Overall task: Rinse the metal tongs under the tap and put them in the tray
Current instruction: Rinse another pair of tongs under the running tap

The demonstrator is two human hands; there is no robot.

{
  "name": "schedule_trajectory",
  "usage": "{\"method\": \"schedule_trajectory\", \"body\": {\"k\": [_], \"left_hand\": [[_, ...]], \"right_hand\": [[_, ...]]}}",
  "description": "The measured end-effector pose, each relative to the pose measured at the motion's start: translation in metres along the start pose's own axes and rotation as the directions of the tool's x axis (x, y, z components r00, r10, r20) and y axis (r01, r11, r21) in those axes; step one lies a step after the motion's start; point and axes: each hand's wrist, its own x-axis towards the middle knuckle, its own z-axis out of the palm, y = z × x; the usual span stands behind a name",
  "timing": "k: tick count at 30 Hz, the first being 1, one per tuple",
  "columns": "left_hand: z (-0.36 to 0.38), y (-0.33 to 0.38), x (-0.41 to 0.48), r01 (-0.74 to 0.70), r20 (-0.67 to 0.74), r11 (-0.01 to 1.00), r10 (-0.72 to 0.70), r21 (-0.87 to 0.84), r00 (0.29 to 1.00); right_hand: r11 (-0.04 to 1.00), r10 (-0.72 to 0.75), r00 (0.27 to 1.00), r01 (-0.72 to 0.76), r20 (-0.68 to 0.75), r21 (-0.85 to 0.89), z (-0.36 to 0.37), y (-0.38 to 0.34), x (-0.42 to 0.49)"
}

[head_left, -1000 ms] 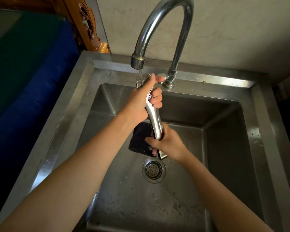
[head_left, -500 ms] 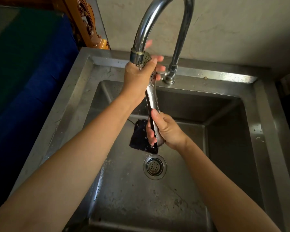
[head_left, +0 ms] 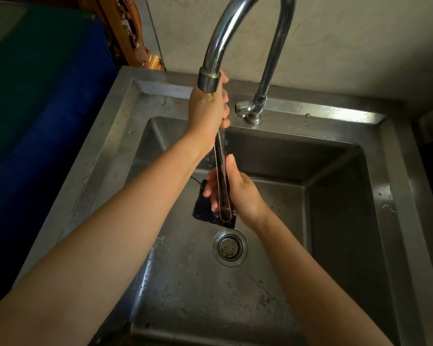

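— Steel sink [head_left: 398, 196] against a plaster wall: list it from the near edge outward.

— Item one, drain strainer [head_left: 230, 247], in the basin floor. Item two, dark scouring pad [head_left: 204, 213], lying flat just beyond the drain.

— Hands?

— Item three, right hand [head_left: 244, 193], above the pad, thumb on one side and fingers on the other, clamped on the lower part of the tongs [head_left: 221, 168]. Item four, left hand [head_left: 206, 111], farther off and higher, wrapped round the upper end directly under the spout of the tap [head_left: 208, 81].

— Lie of the tongs?

— Long axis runs near to far, rising from the looped hinge end by the right hand to the gripping ends hidden in the left fist. Both blades lie close together, as far as shows.

— Tray?

— Not in view, so its direction is unknown. Judgement: rinse under way, placing not begun. With the hinge end in its grip and nearer the body, the right hand looks better placed to carry the tongs off once the left lets go.

— Beyond?

— Tap valve [head_left: 253, 108] on the back ledge; blue surface [head_left: 48, 121] at far left.
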Motion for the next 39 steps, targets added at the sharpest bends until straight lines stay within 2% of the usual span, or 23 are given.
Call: {"method": "schedule_trajectory", "body": {"k": [2, 4, 6, 7, 9, 11, 13, 16, 19, 22, 25, 29, 35, 39], "left_hand": [[0.006, -0.004, -0.004, -0.02, -0.032, 0.982, 0.027, 0.186, 0.999], [0.01, -0.007, -0.004, -0.028, -0.056, 0.932, 0.052, 0.361, 0.997], [0.007, -0.012, -0.003, -0.013, -0.032, 0.878, 0.032, 0.478, 0.999], [0.002, -0.016, -0.003, -0.003, 0.007, 0.873, 0.0, 0.488, 1.0], [-0.01, -0.023, -0.003, 0.065, 0.096, 0.919, -0.111, 0.39, 0.989], [-0.026, -0.031, -0.004, 0.193, 0.172, 0.971, -0.217, 0.144, 0.961], [-0.041, -0.038, -0.004, 0.235, 0.244, 0.97, -0.215, -0.056, 0.946], [-0.054, -0.044, -0.007, 0.293, 0.31, 0.926, -0.213, -0.239, 0.927], [-0.055, -0.045, -0.011, 0.379, 0.393, 0.857, -0.233, -0.351, 0.89], [-0.049, -0.042, -0.013, 0.449, 0.521, 0.76, -0.172, -0.47, 0.836], [-0.047, -0.042, -0.013, 0.506, 0.572, 0.703, -0.172, -0.499, 0.802], [-0.041, -0.041, -0.012, 0.496, 0.555, 0.725, -0.189, -0.478, 0.81], [-0.043, -0.045, -0.011, 0.516, 0.56, 0.705, -0.202, -0.486, 0.803], [-0.038, -0.046, -0.013, 0.452, 0.517, 0.775, -0.192, -0.441, 0.834]], "right_hand": [[0.995, -0.063, 0.984, 0.049, -0.168, -0.085, 0.007, 0.005, -0.003], [0.967, -0.148, 0.954, 0.084, -0.259, -0.241, 0.017, 0.012, -0.006], [0.935, -0.16, 0.934, 0.039, -0.32, -0.352, 0.023, 0.018, -0.009], [0.941, -0.127, 0.931, 0.004, -0.341, -0.339, 0.024, 0.02, -0.01], [0.97, -0.056, 0.954, -0.018, -0.295, -0.243, 0.021, 0.023, -0.012], [0.99, -0.022, 0.979, -0.006, -0.203, -0.138, 0.016, 0.024, -0.015], [0.997, -0.023, 0.991, 0.013, -0.13, -0.076, 0.011, 0.024, -0.014], [0.994, -0.044, 0.998, 0.039, 0.05, 0.098, 0.008, 0.023, -0.013], [0.966, -0.028, 0.977, -0.027, 0.209, 0.256, 0.007, 0.02, -0.011], [0.928, -0.005, 0.955, -0.106, 0.296, 0.358, 0.006, 0.02, -0.011], [0.889, -0.001, 0.939, -0.156, 0.343, 0.43, 0.004, 0.021, -0.01], [0.879, -0.014, 0.918, -0.178, 0.396, 0.442, 0.0, 0.024, -0.008], [0.887, -0.016, 0.892, -0.195, 0.452, 0.418, -0.002, 0.028, -0.006], [0.873, 0.0, 0.888, -0.224, 0.461, 0.432, -0.002, 0.029, -0.005]]}}
